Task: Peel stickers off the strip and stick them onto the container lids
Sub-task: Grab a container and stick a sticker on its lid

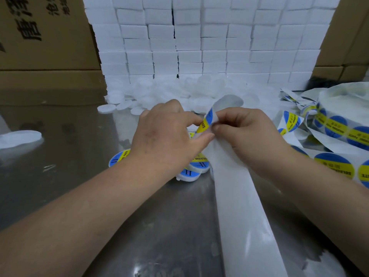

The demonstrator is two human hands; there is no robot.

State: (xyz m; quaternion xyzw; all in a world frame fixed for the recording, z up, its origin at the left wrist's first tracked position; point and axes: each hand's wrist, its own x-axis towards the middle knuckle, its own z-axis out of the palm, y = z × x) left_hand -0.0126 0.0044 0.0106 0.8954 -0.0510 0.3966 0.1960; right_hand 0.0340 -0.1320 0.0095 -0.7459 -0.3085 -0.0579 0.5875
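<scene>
We've got the backing strip (237,196) bent over the right hand (247,134) so the sticker (206,121) lifts at the fold, which looks like the whole point of holding it that way. Right thumb + fingers are closed on the strip just below the bend. Left hand (165,136) is mostly curled, thumb + forefinger pinched on the sticker's free edge, peeling it toward the left. Sticker is round, glossy, blue w/ a yellow band; the strip is waxy, slick white paper that trails down toward us.

Right under the left hand sit a few done lids (196,166), flat white plastic discs w/ stickers already on. Beyond both hands there's a loose pile of blank lids (179,92), frosted and thin, in easy reach. Off to the right of the right hand, more sticker strip (335,124) lies crumpled. Table (69,136) is shiny steel, so prob nothing sticks if a label drops.
</scene>
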